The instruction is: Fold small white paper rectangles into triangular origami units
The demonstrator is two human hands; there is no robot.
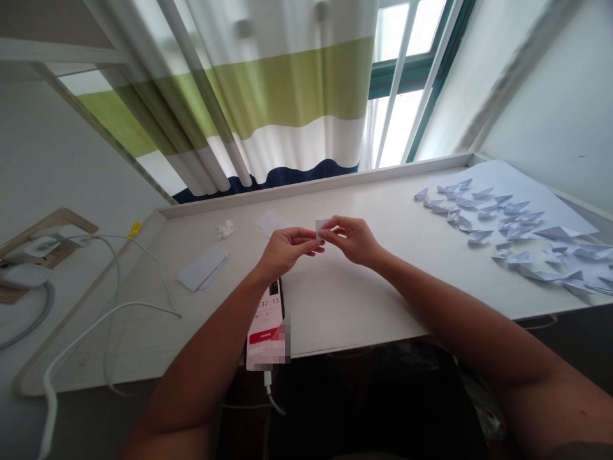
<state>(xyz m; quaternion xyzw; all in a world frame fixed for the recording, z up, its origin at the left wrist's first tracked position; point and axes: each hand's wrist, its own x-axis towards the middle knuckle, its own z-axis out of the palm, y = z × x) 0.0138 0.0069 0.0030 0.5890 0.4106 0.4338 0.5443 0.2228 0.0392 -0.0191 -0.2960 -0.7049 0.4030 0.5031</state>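
— How does the paper piece (321, 225) look?
— Small, white, squarish; it is held above the bench (335, 300), between both hands.
— And the hands?
— The left hand (286, 248) pinches its left edge, fingers curled narrow; the right hand (353, 240) grips its right side, fingertips closed on it.
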